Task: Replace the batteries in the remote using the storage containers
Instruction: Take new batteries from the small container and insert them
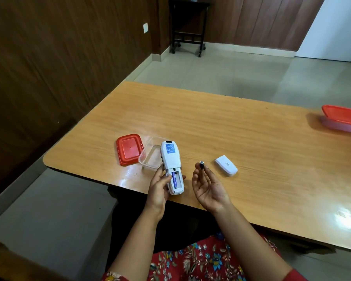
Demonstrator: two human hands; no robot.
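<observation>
Floral red cloth [201, 260] is lying in the foreground, below both forearms. Left hand [159, 186] is gripping the white remote [171, 167] back-side up, fingers wrapping its lower end; one purple battery [174, 179] is sitting in the open compartment beside an empty slot. Right hand [208, 186] is turning palm-up, its fingers [200, 171] pinching a second battery [201, 164] end-on just right of the remote. On the bench [251, 151], the white cover [226, 165] is lying near the right hand. Behind the remote, a clear tub [150, 156] is standing open, touching its red lid [129, 149]. A closed red-lidded tub [342, 120] is sitting well apart at the far right.
</observation>
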